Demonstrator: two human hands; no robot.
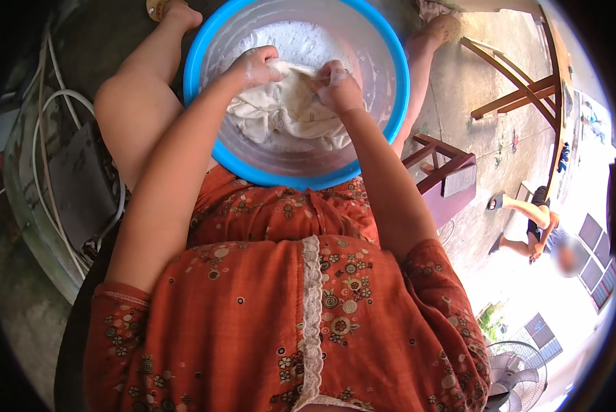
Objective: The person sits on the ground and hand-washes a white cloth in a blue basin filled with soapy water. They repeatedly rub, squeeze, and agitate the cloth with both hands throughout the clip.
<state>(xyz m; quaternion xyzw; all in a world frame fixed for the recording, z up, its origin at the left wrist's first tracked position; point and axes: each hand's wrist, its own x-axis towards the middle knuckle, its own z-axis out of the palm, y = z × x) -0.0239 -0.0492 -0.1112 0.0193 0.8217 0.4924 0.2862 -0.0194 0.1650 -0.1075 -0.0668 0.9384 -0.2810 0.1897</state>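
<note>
Between my legs stands a round plastic basin point(399, 77) with a bright blue rim and pale, see-through walls. Foamy water point(300, 38) shows along its far side. A wet cream-white cloth point(287, 113) with a faint print lies bunched in the basin. My left hand point(256, 68) grips the cloth's upper edge on the left, suds on its fingers. Opposite it, my right hand point(337, 87) pinches the same edge, with the fabric stretched between the two. The lower folds of the cloth rest in the basin, and part of it is hidden under my hands.
Left of me, pale hoses point(35, 129) run past a grey slab point(79, 180). A dark red wooden stool point(444, 170) is close on my right. Farther right are a wooden table point(557, 92), a seated person point(539, 221) and a standing fan point(516, 373).
</note>
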